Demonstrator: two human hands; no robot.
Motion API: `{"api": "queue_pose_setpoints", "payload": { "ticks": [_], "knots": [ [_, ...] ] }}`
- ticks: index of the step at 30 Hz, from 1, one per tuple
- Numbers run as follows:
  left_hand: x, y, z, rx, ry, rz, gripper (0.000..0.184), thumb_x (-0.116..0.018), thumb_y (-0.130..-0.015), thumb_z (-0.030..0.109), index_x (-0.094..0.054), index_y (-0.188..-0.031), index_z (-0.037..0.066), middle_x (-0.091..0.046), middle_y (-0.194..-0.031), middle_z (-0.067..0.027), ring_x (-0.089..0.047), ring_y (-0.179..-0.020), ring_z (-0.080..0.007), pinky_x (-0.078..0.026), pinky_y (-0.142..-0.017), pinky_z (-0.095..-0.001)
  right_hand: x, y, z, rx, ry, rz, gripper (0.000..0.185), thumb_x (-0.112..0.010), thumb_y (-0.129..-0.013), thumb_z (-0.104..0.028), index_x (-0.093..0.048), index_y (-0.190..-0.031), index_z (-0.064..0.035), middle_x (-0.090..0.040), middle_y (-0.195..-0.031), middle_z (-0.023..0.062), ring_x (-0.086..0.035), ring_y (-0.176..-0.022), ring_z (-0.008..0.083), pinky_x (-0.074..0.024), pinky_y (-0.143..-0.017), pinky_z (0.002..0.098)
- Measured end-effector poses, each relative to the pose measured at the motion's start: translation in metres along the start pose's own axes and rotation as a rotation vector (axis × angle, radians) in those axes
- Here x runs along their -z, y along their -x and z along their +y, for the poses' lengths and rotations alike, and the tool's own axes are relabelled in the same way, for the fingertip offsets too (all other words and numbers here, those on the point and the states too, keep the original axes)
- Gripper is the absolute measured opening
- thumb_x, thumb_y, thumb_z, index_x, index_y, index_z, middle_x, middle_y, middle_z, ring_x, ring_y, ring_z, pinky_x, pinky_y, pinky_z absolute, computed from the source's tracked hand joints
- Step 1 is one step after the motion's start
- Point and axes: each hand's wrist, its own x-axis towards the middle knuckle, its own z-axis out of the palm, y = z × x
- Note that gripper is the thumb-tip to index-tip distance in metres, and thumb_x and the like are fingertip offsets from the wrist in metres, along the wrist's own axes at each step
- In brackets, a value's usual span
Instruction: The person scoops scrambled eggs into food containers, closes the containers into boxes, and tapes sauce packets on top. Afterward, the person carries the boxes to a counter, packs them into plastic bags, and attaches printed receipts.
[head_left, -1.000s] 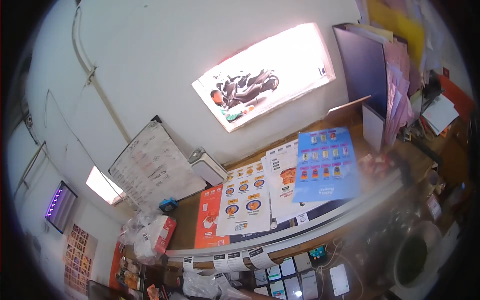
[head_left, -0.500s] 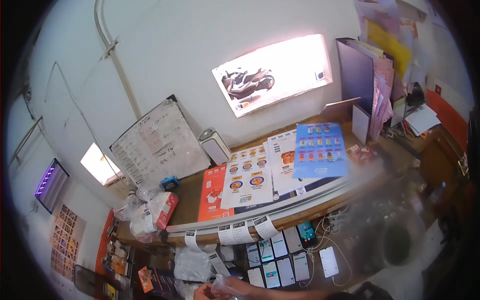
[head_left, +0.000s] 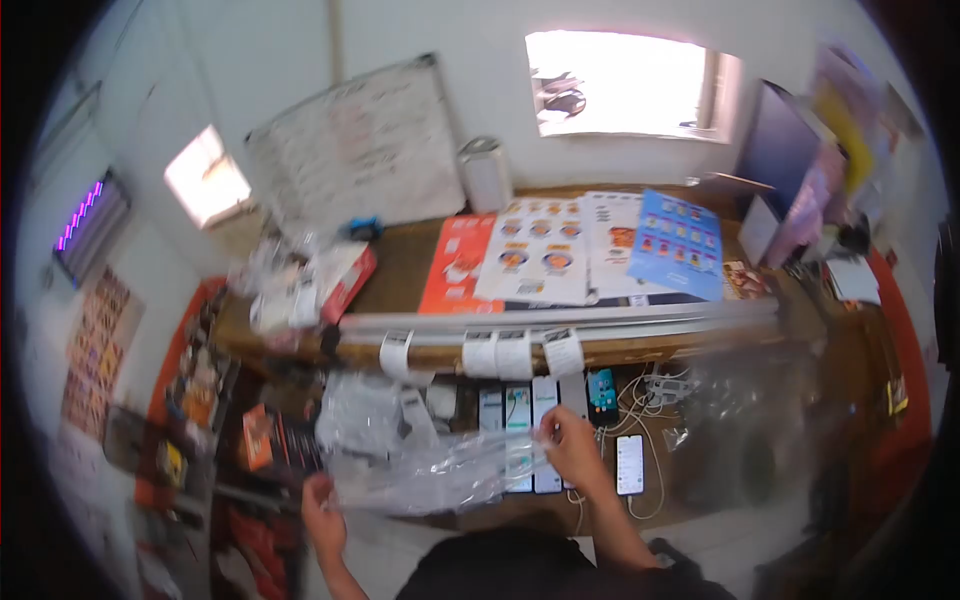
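Note:
A clear plastic bag (head_left: pixel 430 478) is stretched sideways between my two hands, low in the view. My left hand (head_left: pixel 324 508) is closed on its left end, and my right hand (head_left: pixel 571 448) pinches its right end. Behind the bag, more clear plastic with a paper slip (head_left: pixel 416 418) lies on the lower desk. Several phones (head_left: pixel 545 400) lie in rows there, some partly covered by the bag and my right hand. A separate phone with a lit screen (head_left: pixel 630 465) is to the right of my right hand, near white cables (head_left: pixel 650 405).
Menu sheets (head_left: pixel 535 250) lie on the upper shelf before a whiteboard (head_left: pixel 360 145). Paper slips (head_left: pixel 497 353) hang from its edge. Bagged goods (head_left: pixel 300 290) stand at its left, folders (head_left: pixel 785 150) at its right. An orange box (head_left: pixel 258 437) is at lower left.
The view has turned downward and rightward. My hands, together at the bottom edge half a second ago, are now apart, with the plastic bag spread between them.

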Motion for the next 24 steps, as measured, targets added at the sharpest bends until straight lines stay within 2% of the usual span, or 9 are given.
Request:
{"api": "queue_pose_setpoints", "payload": {
  "ticks": [3,5,8,11,13,16,20,22,24],
  "knots": [
    [0.0,0.004,0.044,0.401,0.533,-0.251,0.046,-0.066,-0.086,0.002,-0.056,-0.132,0.001,-0.067,-0.115,-0.0126,-0.066,-0.11,-0.0249,-0.051,-0.096,-0.0353,-0.019,0.002,0.004,-0.022,-0.12,-0.055,0.02,-0.07,-0.094,-0.01,-0.064,-0.109,0.0,-0.069,-0.088,0.0122,-0.064,-0.076,0.0189,-0.0508,-0.069,0.0316],
    [-0.027,0.02,0.032,0.26,0.301,-0.267,0.051,-0.074,-0.082,0.008,-0.057,-0.13,0.002,-0.068,-0.114,-0.012,-0.066,-0.11,-0.0238,-0.052,-0.094,-0.035,-0.035,0.007,0.001,-0.001,-0.224,-0.184,0.025,-0.069,-0.095,-0.01,-0.064,-0.117,0.0002,-0.071,-0.094,0.0092,-0.065,-0.081,0.0155,-0.0512,-0.076,0.0278],
    [-0.08,0.052,0.021,0.261,0.555,-0.198,0.051,-0.082,-0.075,0.013,-0.063,-0.121,0.002,-0.07,-0.108,-0.0118,-0.066,-0.105,-0.0209,-0.053,-0.09,-0.0335,-0.062,0.029,-0.007,-0.144,-0.276,-0.425,0.03,-0.076,-0.088,-0.01,-0.064,-0.114,0.0008,-0.068,-0.096,0.0055,-0.06,-0.08,0.0123,-0.0491,-0.074,0.0284],
    [-0.095,0.071,-0.025,0.163,0.175,-0.224,0.041,-0.083,-0.072,0.009,-0.067,-0.109,0.002,-0.072,-0.097,-0.0169,-0.07,-0.097,-0.0282,-0.054,-0.085,-0.0399,-0.08,0.046,-0.017,-0.119,-0.13,-0.523,0.036,-0.083,-0.078,-0.006,-0.063,-0.108,-0.002,-0.06,-0.084,0.0036,-0.051,-0.071,0.0114,-0.0439,-0.065,0.0296],
    [-0.074,0.071,-0.062,0.191,-0.258,-0.196,0.03,-0.078,-0.072,0.004,-0.067,-0.1,0.001,-0.071,-0.091,-0.0223,-0.07,-0.094,-0.0402,-0.053,-0.084,-0.0478,-0.077,0.046,0.035,0.165,0.223,-0.362,0.034,-0.082,-0.075,-0.003,-0.064,-0.103,-0.0026,-0.057,-0.079,0.0073,-0.048,-0.067,0.0137,-0.0399,-0.06,0.0299],
    [-0.039,0.073,-0.085,0.375,-0.427,-0.205,0.023,-0.071,-0.076,0.001,-0.066,-0.099,0.002,-0.07,-0.086,-0.0239,-0.067,-0.093,-0.0477,-0.052,-0.08,-0.0541,-0.057,0.036,0.014,-0.109,0.317,-0.337,0.03,-0.078,-0.074,-0.001,-0.065,-0.1,0.0004,-0.058,-0.075,0.0118,-0.053,-0.066,0.018,-0.0436,-0.06,0.0339],
    [-0.031,0.062,-0.061,0.46,-0.444,-0.166,0.025,-0.069,-0.077,-0.001,-0.065,-0.101,0.002,-0.07,-0.098,-0.0225,-0.066,-0.099,-0.0442,-0.052,-0.083,-0.0507,-0.07,0.039,0.008,0.098,0.347,-0.144,0.018,-0.069,-0.078,0.001,-0.066,-0.096,0.0012,-0.061,-0.071,0.0138,-0.061,-0.067,0.0264,-0.048,-0.064,0.0379],
    [-0.021,0.058,-0.041,0.284,-0.442,-0.145,0.048,-0.075,-0.075,0.001,-0.062,-0.12,0.007,-0.064,-0.123,-0.0216,-0.06,-0.113,-0.0407,-0.05,-0.09,-0.0484,-0.073,0.041,0.01,0.227,0.281,-0.088,0.013,-0.066,-0.082,-0.001,-0.066,-0.095,0.0008,-0.063,-0.072,0.0166,-0.065,-0.07,0.0334,-0.049,-0.066,0.0414],
    [-0.011,0.044,0.008,0.125,-0.45,-0.243,0.081,-0.082,-0.071,0.006,-0.049,-0.144,0.013,-0.053,-0.138,-0.0191,-0.053,-0.123,-0.0382,-0.046,-0.097,-0.0467,-0.078,0.04,0.011,0.125,0.034,-0.295,0.008,-0.06,-0.085,0.002,-0.066,-0.091,0.0005,-0.059,-0.068,0.004,-0.059,-0.063,0.0144,-0.0441,-0.056,0.0307]
  ]
}}
